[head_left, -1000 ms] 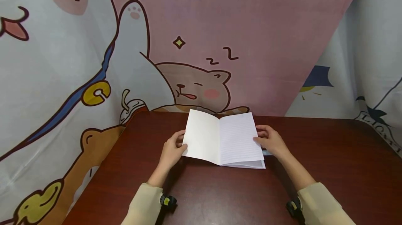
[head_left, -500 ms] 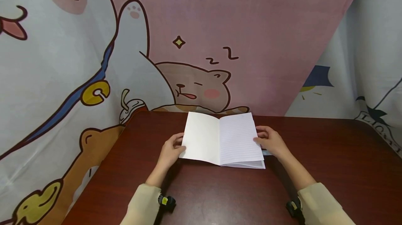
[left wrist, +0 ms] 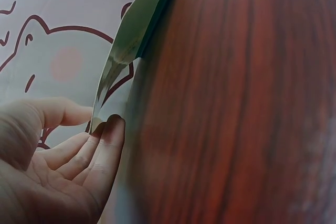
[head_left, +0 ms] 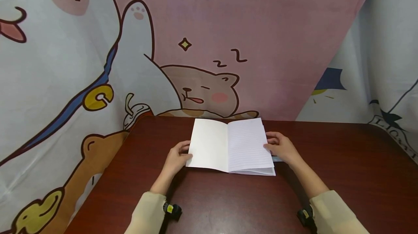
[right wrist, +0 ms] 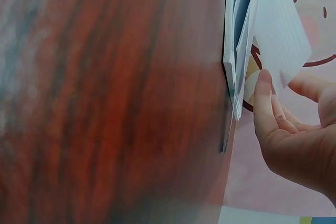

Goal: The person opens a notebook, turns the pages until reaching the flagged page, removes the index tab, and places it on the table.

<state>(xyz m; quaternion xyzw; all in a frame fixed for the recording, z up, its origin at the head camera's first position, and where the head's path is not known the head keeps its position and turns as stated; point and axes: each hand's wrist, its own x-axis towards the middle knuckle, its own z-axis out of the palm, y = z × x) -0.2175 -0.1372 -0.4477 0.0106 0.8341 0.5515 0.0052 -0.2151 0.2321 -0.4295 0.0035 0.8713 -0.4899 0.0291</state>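
A notebook (head_left: 209,145) lies open in the middle of the table, a blank white side on the left and a ruled page (head_left: 248,143) on the right. My left hand (head_left: 176,159) pinches the outer edge of the blank side between thumb and fingers. The left wrist view shows the green outside of the cover (left wrist: 137,30), raised off the table. At the other edge, my right hand (head_left: 282,148) pinches the ruled page; in the right wrist view this page (right wrist: 281,24) stands apart from the leaves below. A light blue strip (head_left: 277,159) sticks out beneath the right side.
The dark red-brown wooden table (head_left: 222,205) extends around the notebook. Close behind it hangs a cloth (head_left: 277,45) printed with cartoon animals, which continues down the left side. A white curtain (head_left: 388,45) hangs at the right. Each wrist wears a small black camera (head_left: 173,210).
My left hand has moved slightly left and toward me, lowering the blank side so the notebook opens flatter. The right hand and ruled page have barely moved.
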